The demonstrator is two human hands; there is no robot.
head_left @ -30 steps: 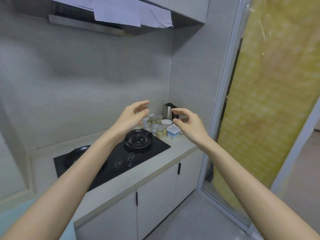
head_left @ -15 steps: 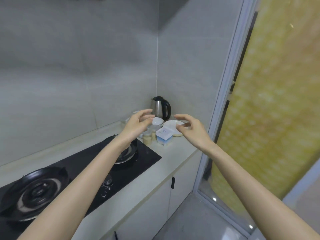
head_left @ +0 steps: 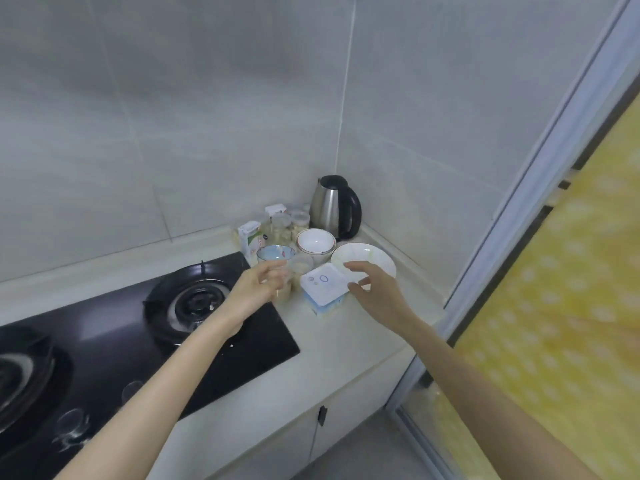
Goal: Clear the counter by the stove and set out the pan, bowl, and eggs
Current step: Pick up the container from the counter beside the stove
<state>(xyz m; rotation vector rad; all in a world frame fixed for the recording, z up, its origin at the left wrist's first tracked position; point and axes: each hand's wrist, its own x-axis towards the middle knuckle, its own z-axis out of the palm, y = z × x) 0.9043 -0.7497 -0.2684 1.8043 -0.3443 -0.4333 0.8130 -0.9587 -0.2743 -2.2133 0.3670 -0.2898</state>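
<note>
Beside the black gas stove [head_left: 145, 344], the counter corner holds a white box with a blue base [head_left: 323, 289], a white plate [head_left: 363, 259], stacked white bowls [head_left: 315, 242], a blue-rimmed bowl [head_left: 275, 253] and a small clear jar [head_left: 300, 266]. My left hand [head_left: 258, 289] hovers open at the jars just left of the box. My right hand [head_left: 375, 289] is open, fingers spread at the box's right edge over the plate. Neither hand grips anything. No pan or eggs are in view.
A steel kettle [head_left: 334, 206] stands in the corner with several small jars [head_left: 287, 225] and a white carton [head_left: 251, 240] against the tiled wall. A sliding door frame [head_left: 519, 209] bounds the counter on the right. Cabinet doors [head_left: 322, 414] sit below.
The view has closed in and tilted down on the counter corner. Both hands have reached forward and lowered toward the white box and jars, still open.
</note>
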